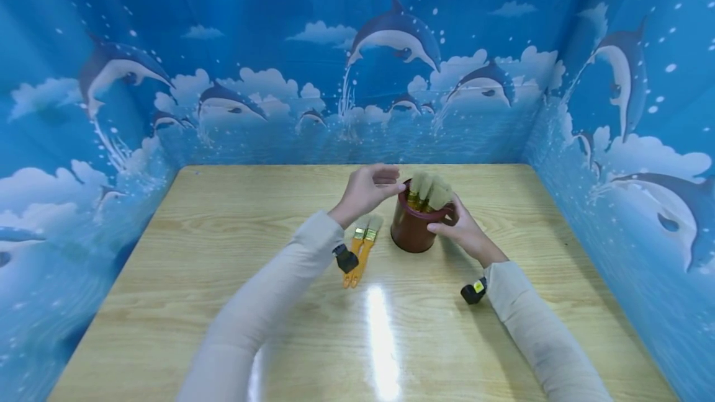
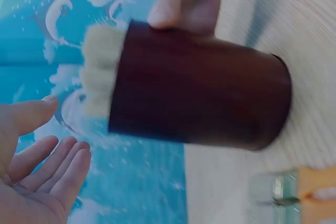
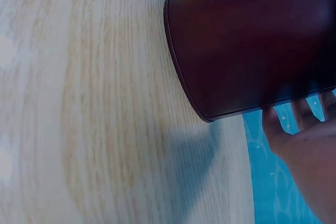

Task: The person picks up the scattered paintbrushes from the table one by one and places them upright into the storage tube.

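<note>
A dark brown cylindrical pen holder [image 1: 412, 231] stands right of the table's middle, several paintbrushes [image 1: 430, 190] in it with their pale bristles up. My right hand [image 1: 469, 234] grips its right side near the rim, the thumb in front; in the right wrist view, fingers [image 3: 275, 129] lie along its wall. Just left of the rim is my left hand [image 1: 371, 188], fingers extended and thumb apart. The left wrist view shows this hand [image 2: 47, 166] holding nothing, beside the bristles [image 2: 100, 69]. Two orange-handled paintbrushes [image 1: 362, 253] lie on the table below my left wrist.
The light wood table [image 1: 223, 253] reaches back to a blue curtain [image 1: 268, 30] printed with dolphins, which also lines both sides. Small black wrist cameras [image 1: 473, 291] are strapped to both wrists. A bright light reflection streaks the table's front.
</note>
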{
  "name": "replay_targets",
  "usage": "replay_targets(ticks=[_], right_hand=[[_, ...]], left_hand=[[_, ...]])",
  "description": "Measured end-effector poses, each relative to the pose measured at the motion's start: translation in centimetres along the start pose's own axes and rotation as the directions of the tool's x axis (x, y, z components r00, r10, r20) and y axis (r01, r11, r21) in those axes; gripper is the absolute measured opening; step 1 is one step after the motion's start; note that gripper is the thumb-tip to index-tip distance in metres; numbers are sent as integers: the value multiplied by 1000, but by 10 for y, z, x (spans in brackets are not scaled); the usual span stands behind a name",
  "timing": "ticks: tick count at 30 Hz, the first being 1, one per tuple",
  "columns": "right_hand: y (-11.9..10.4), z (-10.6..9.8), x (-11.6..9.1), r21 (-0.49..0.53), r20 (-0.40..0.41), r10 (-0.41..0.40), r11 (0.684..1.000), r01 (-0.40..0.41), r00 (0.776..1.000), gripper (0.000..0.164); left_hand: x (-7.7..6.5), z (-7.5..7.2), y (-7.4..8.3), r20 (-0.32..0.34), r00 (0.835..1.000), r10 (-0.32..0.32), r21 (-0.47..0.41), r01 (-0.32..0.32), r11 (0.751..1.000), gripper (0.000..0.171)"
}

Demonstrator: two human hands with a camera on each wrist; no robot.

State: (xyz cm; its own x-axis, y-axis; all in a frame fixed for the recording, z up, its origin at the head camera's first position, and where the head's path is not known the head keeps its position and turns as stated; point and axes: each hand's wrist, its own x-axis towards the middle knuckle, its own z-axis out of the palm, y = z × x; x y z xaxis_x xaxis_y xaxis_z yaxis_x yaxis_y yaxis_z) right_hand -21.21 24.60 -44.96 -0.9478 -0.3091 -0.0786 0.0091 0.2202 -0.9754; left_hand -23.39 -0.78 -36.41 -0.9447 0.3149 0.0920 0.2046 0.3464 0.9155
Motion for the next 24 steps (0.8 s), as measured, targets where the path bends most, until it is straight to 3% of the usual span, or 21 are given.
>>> replay_targets(ticks=[6, 15, 24], right_hand=[[1, -1, 0, -10, -3, 5, 1000, -5, 1000, 93], [0, -1, -1, -2, 4, 8, 1000, -8, 1000, 93], [0, 0, -1, -1, 6, 17, 1000, -17, 1000, 92]], left_hand=[[-5, -11, -25, 3, 994, -108, -39, 108, 993, 39], [-12, -19, -58, -17, 969, -245, -45, 244, 969, 39], [-22, -18, -85, 9, 949, -314, -24, 315, 949, 46]])
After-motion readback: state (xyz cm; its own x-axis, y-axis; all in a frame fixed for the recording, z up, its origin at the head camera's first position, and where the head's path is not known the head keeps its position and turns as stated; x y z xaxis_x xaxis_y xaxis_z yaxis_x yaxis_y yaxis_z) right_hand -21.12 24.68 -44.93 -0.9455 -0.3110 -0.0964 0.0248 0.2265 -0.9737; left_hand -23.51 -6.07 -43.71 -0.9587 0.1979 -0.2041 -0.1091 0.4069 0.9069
